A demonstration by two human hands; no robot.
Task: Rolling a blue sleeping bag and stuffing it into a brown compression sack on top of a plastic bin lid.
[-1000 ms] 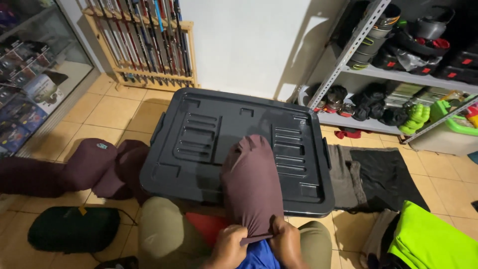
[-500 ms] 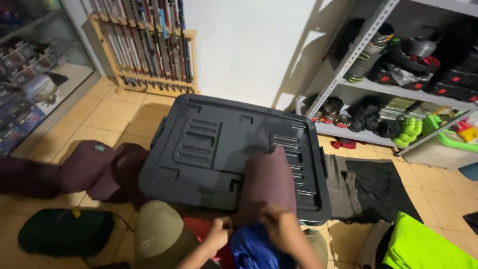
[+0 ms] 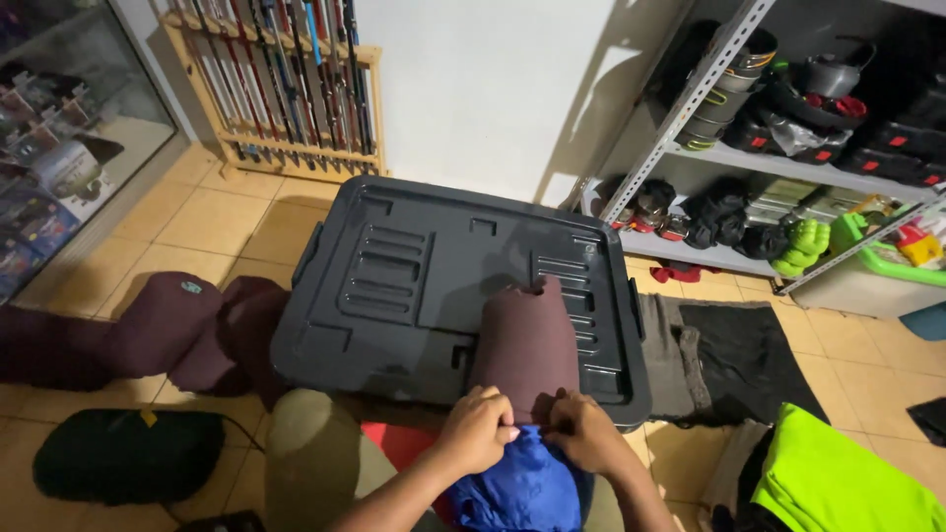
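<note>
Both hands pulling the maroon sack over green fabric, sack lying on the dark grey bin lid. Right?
Not quite: the fabric is blue, not green. The head view shows the left hand and right hand gripping the open end of the maroon sack over blue fabric, with the sack lying on the dark grey bin lid. The green fabric lies apart on the floor.

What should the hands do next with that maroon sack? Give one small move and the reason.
Probably pull the maroon sack a little further over the blue bundle. Both the left hand and the right hand pinch the sack's open edge, and most of the blue fabric is outside it.
</note>
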